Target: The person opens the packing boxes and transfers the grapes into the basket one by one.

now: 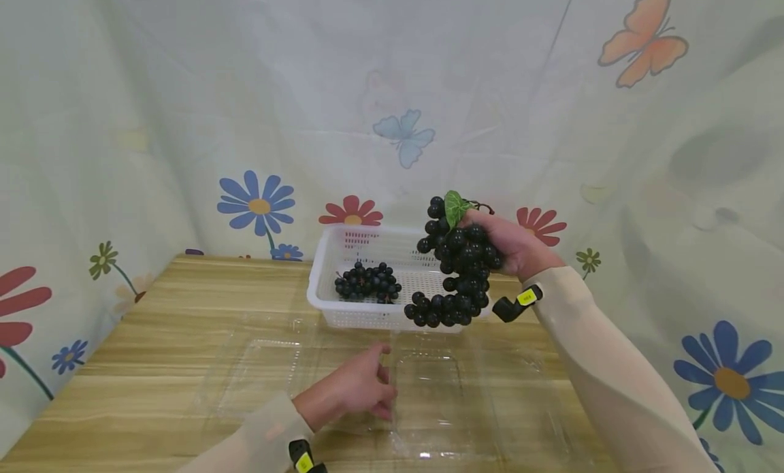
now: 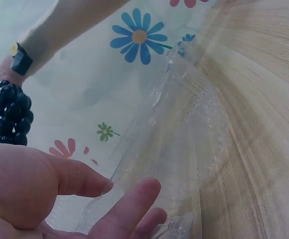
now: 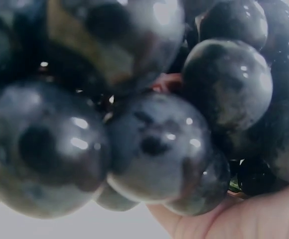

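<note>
My right hand (image 1: 511, 245) holds up a bunch of black grapes (image 1: 468, 255) by its top, near a green leaf (image 1: 454, 207) and a brown stem. The bunch hangs over the right part of a white plastic basket (image 1: 392, 316). In the right wrist view, round grapes (image 3: 157, 149) fill most of the picture, above part of the palm. Low over the table, my left hand (image 1: 361, 384) has its fingertips at the left edge of a clear plastic box (image 1: 429, 405). The left wrist view shows a gap between thumb and forefinger, beside the clear plastic wall (image 2: 154, 109).
Another bunch of black grapes (image 1: 367, 282) lies inside the basket, at its left. More clear plastic boxes stand on the wooden table (image 1: 153, 364), one at the left (image 1: 257, 371) and one at the right (image 1: 527, 398). A flowered curtain (image 1: 294, 105) hangs behind.
</note>
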Tool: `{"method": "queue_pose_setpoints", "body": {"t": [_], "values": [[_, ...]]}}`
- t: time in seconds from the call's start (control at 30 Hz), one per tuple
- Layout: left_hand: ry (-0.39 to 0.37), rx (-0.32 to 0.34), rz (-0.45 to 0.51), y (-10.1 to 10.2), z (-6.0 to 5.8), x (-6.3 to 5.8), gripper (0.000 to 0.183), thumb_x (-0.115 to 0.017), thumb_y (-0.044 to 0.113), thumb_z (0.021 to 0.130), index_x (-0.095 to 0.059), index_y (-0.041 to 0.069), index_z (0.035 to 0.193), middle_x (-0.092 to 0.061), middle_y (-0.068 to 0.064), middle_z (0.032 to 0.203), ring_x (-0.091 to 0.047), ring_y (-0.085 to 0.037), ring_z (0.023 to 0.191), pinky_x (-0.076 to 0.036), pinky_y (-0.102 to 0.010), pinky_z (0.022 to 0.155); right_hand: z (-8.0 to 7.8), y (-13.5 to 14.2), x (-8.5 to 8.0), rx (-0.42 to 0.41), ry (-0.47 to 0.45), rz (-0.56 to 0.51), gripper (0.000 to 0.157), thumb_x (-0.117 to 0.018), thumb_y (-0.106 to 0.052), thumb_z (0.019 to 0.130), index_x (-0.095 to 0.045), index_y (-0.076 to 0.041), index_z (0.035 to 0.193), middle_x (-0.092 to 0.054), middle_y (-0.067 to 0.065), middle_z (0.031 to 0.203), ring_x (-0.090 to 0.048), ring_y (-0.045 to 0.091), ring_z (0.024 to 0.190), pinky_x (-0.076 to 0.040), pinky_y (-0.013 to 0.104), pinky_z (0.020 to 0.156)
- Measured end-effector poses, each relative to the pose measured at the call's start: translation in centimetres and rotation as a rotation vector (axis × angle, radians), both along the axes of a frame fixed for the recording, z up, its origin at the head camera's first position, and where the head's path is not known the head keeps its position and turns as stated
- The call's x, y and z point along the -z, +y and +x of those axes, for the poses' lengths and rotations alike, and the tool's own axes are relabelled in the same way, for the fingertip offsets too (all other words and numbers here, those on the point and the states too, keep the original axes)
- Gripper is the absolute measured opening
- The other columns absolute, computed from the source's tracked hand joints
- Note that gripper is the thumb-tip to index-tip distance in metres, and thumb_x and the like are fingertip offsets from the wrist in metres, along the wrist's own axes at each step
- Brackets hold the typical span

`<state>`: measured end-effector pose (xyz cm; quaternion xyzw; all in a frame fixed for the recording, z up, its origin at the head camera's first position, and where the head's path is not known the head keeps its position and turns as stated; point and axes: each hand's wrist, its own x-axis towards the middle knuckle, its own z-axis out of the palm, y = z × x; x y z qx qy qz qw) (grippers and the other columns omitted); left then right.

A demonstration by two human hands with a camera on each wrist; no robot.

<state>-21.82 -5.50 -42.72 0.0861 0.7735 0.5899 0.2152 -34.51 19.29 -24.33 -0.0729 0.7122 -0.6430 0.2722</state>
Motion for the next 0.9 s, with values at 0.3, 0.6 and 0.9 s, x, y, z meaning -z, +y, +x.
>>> {"method": "queue_pose_setpoints", "body": {"t": [0.3,0.6,0.9], "values": [[-0.015,-0.011,0.015,0.1,-0.1,-0.1,0.084,-0.067,-0.014,0.085,-0.023,-0.003,0.156,-0.057,-0.025,0.115,-0.067,-0.026,0.067,-0.064,-0.036,0.061,-2.9,-1.0,-0.3,0.048,0.061,-0.012,0.019,-0.046,-0.027,0.095,-0.047,-0.013,0.108,-0.058,0.002,0.098,-0.062,0.014,0.081,-0.057,0.026,0.066],[-0.022,-0.014,0.013,-0.1,0.0,-0.1,0.084,-0.067,-0.014,0.085,-0.024,-0.002,0.156,-0.057,-0.026,0.117,-0.068,-0.027,0.07,-0.064,-0.036,0.061,-6.1,-1.8,1.1,0.133,0.045,-0.035,0.021,-0.055,-0.024,0.094,-0.053,-0.012,0.111,-0.066,0.003,0.095,-0.066,0.015,0.079,-0.06,0.029,0.068],[0.006,-0.008,0.014,-0.1,0.2,0.1,0.083,-0.067,-0.015,0.084,-0.025,-0.003,0.154,-0.057,-0.026,0.114,-0.068,-0.026,0.064,-0.063,-0.035,0.059,-8.5,-1.4,3.4,0.187,0.028,0.014,0.024,-0.061,-0.027,0.093,-0.056,-0.01,0.11,-0.064,0.002,0.096,-0.063,0.013,0.078,-0.06,0.029,0.069]]}}
